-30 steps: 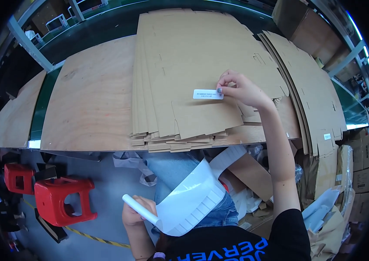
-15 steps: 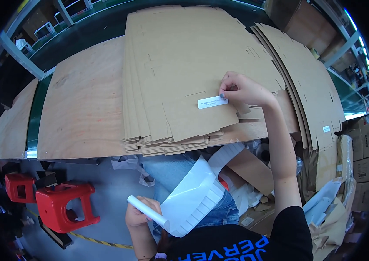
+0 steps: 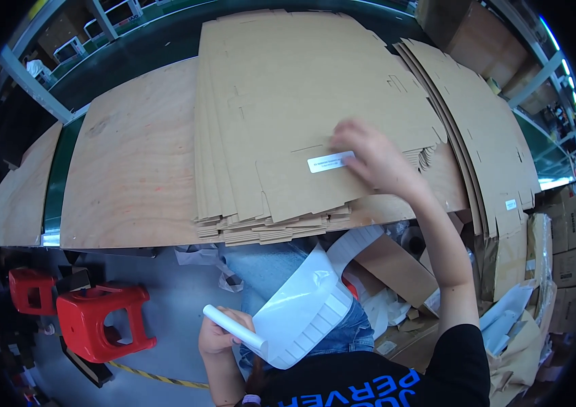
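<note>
Head view: the label (image 3: 329, 162), white and slim, lies slightly tilted on the top sheet of the cardboard stack (image 3: 274, 81), near the middle of the frame. The right hand (image 3: 375, 161), blurred by motion, is at the label's right end, half open with thumb and fingers apart; the thumb overlaps that end, but whether it presses there I cannot tell. The left hand (image 3: 223, 334), at lower centre-left, is closed around a white roll (image 3: 237, 328), whose upper end tilts to the left. From the roll, a glossy white sheet (image 3: 295, 305) spreads over the jeans (image 3: 354, 331) and rises toward the table edge.

Bare wood of the table (image 3: 128, 149) shows left of the stack. More cardboard (image 3: 474, 122) leans at the right, bearing a small sticker (image 3: 510, 204). Two red stools (image 3: 101, 322) stand at lower left; brown boxes (image 3: 568, 264) are piled at the right edge.
</note>
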A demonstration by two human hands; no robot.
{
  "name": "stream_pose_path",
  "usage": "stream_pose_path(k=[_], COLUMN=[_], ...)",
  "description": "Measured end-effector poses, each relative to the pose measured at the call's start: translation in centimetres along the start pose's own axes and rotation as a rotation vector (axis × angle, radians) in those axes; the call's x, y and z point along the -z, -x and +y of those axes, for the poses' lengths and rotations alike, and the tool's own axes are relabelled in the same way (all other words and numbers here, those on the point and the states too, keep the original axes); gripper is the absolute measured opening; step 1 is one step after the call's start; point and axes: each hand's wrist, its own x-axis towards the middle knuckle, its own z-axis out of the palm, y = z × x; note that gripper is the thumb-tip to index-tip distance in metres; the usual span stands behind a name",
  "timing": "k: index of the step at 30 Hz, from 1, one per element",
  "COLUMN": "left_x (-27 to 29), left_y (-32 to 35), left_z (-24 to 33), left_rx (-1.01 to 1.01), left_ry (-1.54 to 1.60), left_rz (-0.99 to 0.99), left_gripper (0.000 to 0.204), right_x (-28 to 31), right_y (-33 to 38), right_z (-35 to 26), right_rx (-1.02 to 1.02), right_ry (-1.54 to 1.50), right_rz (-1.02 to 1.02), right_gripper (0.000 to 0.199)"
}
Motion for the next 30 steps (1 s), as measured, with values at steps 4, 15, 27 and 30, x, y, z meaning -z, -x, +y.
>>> stream_pose_path(k=[4,15,27,30], left_x=[-0.1,0.4,-0.3,-0.6], left_y=[0.1,0.5,1.8,1.3], left_z=[-0.1,-0.1,0.0,0.2], left_rx=[0.034,0.092,0.129,0.132], left_ry=[0.04,-0.04,-0.103,-0.121], left_rz=[0.012,0.045,0.144,0.14], left_gripper=[0.02,0.028,0.03,0.032], right_x=[-1.8,1.2,-5.9,-6.8], right_y=[3.3,-0.2,-4.7,-3.9], right_z=[-1.8,-2.8,-2.4,-3.6], right_rx=[0.217,0.125,0.063,0.072], right_ry=[0.321,0.04,0.184,0.168], right_rz=[-0.071,0.04,0.005,0.044], right_gripper=[0.053,0.048,0.051,0.049])
